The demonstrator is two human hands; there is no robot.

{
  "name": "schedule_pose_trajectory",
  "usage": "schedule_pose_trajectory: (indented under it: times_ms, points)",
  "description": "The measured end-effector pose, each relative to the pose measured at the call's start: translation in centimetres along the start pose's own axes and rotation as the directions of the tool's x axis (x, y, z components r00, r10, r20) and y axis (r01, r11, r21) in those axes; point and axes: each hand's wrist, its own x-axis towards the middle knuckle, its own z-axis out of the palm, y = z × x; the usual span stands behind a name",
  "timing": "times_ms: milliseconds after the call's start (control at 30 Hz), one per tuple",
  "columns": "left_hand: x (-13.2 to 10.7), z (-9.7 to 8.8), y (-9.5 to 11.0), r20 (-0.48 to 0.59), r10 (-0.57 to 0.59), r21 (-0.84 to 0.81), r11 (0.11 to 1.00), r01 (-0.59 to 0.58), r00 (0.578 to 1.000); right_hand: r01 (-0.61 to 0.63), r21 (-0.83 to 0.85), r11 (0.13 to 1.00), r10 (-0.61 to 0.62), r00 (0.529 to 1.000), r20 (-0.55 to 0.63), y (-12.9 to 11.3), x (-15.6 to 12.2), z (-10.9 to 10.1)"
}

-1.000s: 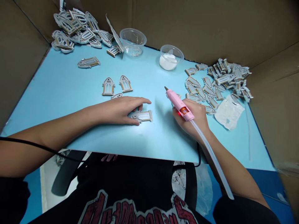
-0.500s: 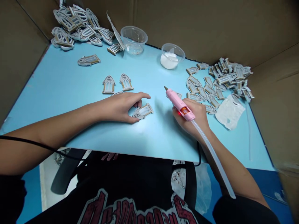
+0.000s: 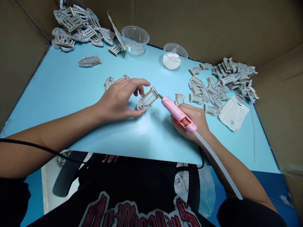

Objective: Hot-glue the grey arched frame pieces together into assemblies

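My left hand [image 3: 119, 99] pinches a small arched window-shaped piece [image 3: 148, 98] between thumb and fingers, lifted and tilted above the light blue table [image 3: 71, 91]. My right hand [image 3: 195, 121] grips a pink glue gun [image 3: 178, 114] with a clear glue stick [image 3: 216, 162] trailing from its back. The gun's nozzle tip touches the right edge of the held piece. Two more arched pieces [image 3: 109, 82] lie partly hidden behind my left hand.
A heap of arched pieces [image 3: 75, 26] fills the far left corner, with one loose piece [image 3: 90, 61] near it. Several smaller pieces [image 3: 220, 82] spread at the right beside a crumpled plastic bag [image 3: 233, 113]. Two clear cups [image 3: 135, 39] [image 3: 174, 56] stand at the back. Cardboard walls [image 3: 213, 25] surround the table.
My left hand lifted the arched piece off the table and tilted it up. My right hand moved the glue gun left until its tip met the piece.
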Motion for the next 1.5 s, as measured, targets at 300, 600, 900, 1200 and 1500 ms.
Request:
schedule_pose_trajectory:
  times_ms: [300,600,900,1200,1500]
  points:
    - [0.12,-0.03,0.90,0.000,0.070,0.102,0.992,-0.070,0.998,0.007,-0.006,1.000,-0.007,0.999,0.040,-0.03,-0.20,0.48]
    - [0.29,-0.03,1.04,-0.063,0.142,0.121,0.984,-0.134,0.988,-0.015,-0.029,0.999,0.017,0.998,0.054,-0.15,-0.35,0.41]
    - [0.70,-0.07,0.81,-0.209,0.292,0.147,0.953,-0.265,0.934,0.007,-0.047,0.999,-0.005,0.999,0.034,-0.42,-0.26,0.17]
    - [0.32,0.12,0.56,-0.209,0.231,0.086,0.972,-0.218,0.950,0.036,-0.074,0.997,-0.035,0.999,0.018,-0.46,-0.25,0.11]
    - [0.56,-0.17,0.53,-0.222,0.284,0.129,0.957,-0.260,0.933,0.059,-0.092,0.994,-0.061,0.998,-0.015,-0.23,-0.36,0.19]
